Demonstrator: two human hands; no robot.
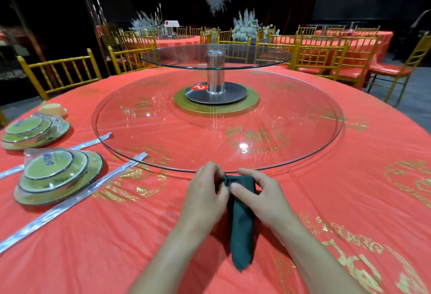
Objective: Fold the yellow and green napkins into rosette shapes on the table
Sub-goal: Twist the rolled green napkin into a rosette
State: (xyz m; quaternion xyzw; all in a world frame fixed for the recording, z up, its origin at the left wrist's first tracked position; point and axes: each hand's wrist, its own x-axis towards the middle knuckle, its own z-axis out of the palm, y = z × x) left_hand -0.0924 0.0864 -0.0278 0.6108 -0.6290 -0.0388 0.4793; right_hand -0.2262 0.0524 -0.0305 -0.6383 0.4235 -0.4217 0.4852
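A dark green napkin (pixel 241 226), folded into a long narrow strip, lies on the red tablecloth (pixel 140 235) just in front of the glass turntable's near edge. Its far end is partly rolled up. My left hand (pixel 204 195) pinches that rolled end from the left. From the right, my right hand (pixel 258 197) grips the same end with thumb and fingers. The near tail of the strip points toward me and lies flat. A yellowish napkin (pixel 52 109) sits at the far left beyond the plates.
A large glass turntable (pixel 217 130) with a raised smaller glass tier (pixel 215 56) fills the table's middle. Two wrapped stacks of plates (pixel 58 177) and wrapped chopsticks (pixel 77 200) lie at the left. Gold chairs and other red tables stand behind.
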